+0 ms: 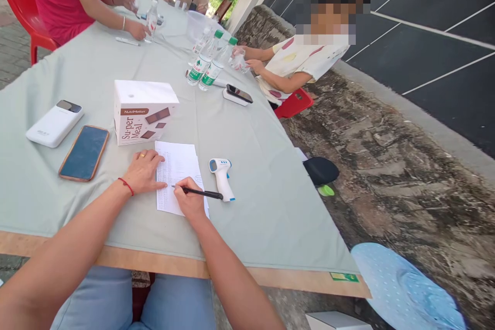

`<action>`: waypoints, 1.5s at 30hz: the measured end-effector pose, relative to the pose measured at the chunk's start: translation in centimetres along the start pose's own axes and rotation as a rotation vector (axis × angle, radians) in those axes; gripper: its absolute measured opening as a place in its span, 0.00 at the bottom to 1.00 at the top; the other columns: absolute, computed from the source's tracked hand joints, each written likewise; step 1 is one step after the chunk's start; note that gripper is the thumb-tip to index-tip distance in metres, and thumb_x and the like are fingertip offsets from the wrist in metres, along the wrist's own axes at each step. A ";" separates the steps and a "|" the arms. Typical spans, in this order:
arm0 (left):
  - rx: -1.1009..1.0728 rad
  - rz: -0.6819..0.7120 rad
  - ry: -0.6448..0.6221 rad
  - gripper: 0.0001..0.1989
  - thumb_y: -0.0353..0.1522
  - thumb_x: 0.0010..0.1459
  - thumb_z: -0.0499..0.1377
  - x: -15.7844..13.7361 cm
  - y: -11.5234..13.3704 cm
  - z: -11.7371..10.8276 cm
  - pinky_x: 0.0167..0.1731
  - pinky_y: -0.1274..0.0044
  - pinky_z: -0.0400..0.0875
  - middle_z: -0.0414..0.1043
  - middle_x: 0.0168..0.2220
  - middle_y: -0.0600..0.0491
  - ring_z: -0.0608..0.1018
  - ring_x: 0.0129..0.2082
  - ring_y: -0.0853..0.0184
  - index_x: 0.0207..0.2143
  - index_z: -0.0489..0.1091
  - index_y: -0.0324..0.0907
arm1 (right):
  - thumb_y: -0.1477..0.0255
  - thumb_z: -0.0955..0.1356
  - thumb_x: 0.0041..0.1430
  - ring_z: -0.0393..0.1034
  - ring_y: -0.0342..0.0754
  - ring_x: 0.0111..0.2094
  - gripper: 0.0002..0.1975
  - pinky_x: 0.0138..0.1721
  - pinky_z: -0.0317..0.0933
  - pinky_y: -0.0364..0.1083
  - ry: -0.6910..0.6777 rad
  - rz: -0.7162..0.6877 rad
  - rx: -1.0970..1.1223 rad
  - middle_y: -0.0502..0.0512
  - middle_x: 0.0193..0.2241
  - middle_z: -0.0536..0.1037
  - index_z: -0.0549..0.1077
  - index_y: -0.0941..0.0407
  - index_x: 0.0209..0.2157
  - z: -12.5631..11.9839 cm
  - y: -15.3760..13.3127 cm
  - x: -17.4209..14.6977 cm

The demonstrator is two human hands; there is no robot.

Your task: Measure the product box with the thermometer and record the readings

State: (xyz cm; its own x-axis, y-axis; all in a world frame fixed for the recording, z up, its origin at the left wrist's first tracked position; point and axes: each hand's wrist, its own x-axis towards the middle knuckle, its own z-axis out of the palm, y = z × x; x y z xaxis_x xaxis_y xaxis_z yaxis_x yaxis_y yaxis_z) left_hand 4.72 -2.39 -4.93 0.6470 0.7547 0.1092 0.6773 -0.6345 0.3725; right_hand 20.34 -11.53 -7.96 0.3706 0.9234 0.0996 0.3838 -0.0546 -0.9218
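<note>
A sheet of paper (181, 157) with rows of small writing lies on the cloth-covered table before me. My left hand (145, 171) rests flat on its left edge, fingers apart, with a ring and a red wrist string. In my right hand (190, 201) a black pen (204, 193) is gripped, its tip on or just over the sheet. Right beside the paper lies a white and blue infrared thermometer (223, 178). Behind my left hand stands a white "Super Meal" box (145, 113). A smartphone (84, 153) and a white power bank (55, 124) lie to the left.
Two green-capped water bottles (211, 64) stand farther back, near a phone on a white block (237, 95). Several people sit around the table (270, 206), handling clear plastic items. A blue dotted hat (410, 289) is off the table's right corner.
</note>
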 end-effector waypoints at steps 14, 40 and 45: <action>-0.012 0.004 -0.003 0.32 0.44 0.44 0.67 0.1 -0.1 0.1 0.53 0.61 0.58 0.67 0.49 0.43 0.68 0.49 0.51 0.49 0.66 0.40 | 0.67 0.63 0.44 0.58 0.43 0.21 0.06 0.25 0.55 0.43 -0.029 -0.015 0.013 0.45 0.16 0.65 0.63 0.53 0.19 -0.2 -0.1 0.1; -0.182 0.054 0.630 0.13 0.32 0.52 0.58 0.3 -1.3 -0.4 0.44 0.65 0.65 0.67 0.39 0.49 0.70 0.42 0.59 0.40 0.61 0.43 | 0.74 0.57 0.62 0.70 0.51 0.42 0.16 0.43 0.66 0.51 0.174 -0.424 -0.331 0.59 0.40 0.74 0.71 0.55 0.46 -1.8 3.3 2.0; -0.211 -0.162 1.095 0.25 0.30 0.46 0.61 0.6 -4.5 -1.6 0.52 0.60 0.61 0.59 0.48 0.43 0.63 0.53 0.54 0.47 0.58 0.41 | 0.78 0.55 0.62 0.68 0.51 0.48 0.22 0.48 0.64 0.53 0.180 -0.490 -0.456 0.62 0.45 0.73 0.67 0.55 0.54 -2.1 3.5 2.5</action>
State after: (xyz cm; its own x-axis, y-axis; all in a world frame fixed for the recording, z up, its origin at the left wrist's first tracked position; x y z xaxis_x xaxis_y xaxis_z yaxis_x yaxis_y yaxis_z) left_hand 1.49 1.23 -5.04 -0.1695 0.6316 0.7565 0.5851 -0.5532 0.5930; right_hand 24.38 -10.19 -10.11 0.1833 0.8073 0.5609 0.8454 0.1617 -0.5091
